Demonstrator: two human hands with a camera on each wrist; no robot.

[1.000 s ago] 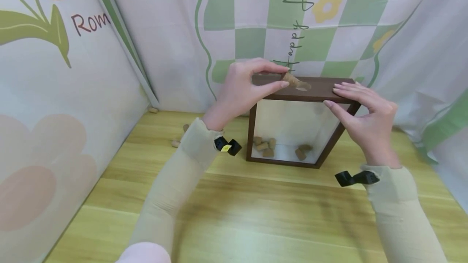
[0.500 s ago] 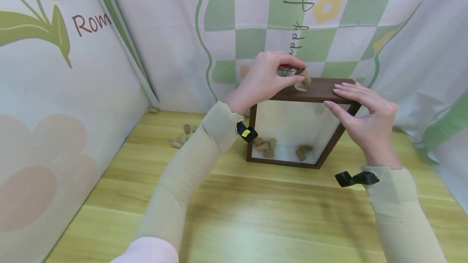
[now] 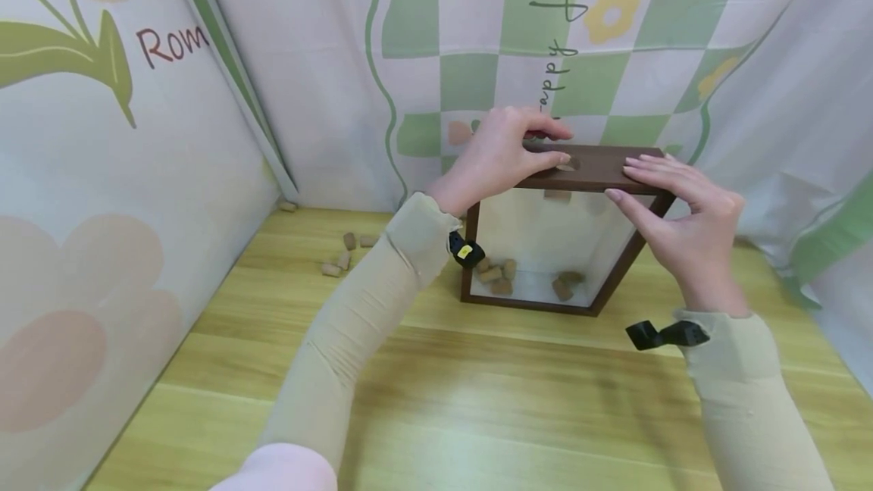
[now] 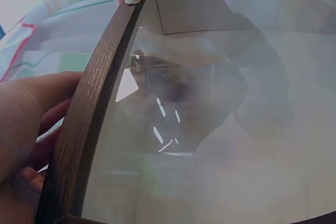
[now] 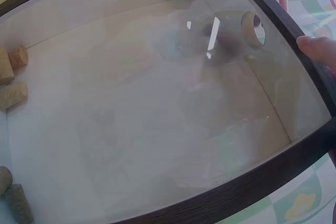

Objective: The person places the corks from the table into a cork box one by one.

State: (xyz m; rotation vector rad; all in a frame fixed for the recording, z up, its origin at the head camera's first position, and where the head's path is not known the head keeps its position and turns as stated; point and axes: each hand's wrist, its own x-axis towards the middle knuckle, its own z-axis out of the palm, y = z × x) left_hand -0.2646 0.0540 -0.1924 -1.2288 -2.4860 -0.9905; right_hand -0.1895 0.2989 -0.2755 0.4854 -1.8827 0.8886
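Note:
A cork shadow box (image 3: 597, 165) with a dark brown frame and clear front stands upright on the table. My left hand (image 3: 494, 150) is at the round hole (image 3: 569, 164) in its top, thumb and fingers apart with no cork visible between them. Just under the top, behind the pane, a blurred brownish piece (image 3: 557, 194) shows, apparently a cork. Several corks (image 3: 502, 287) lie inside at the bottom. My right hand (image 3: 689, 211) holds the top right corner, fingers across the top and thumb (image 5: 315, 51) on the front edge. In the left wrist view, the left hand (image 4: 31, 124) is beside the frame.
Several loose corks (image 3: 331, 270) lie on the wooden table (image 3: 436, 400), left of the box. Another cork (image 3: 287, 206) sits in the far left corner by the wall. A green checked cloth (image 3: 470, 82) hangs behind the box.
My left hand moved right to the hole with a cork, which is gone from its fingers now. A brownish piece has appeared under the top inside. The right hand kept its place.

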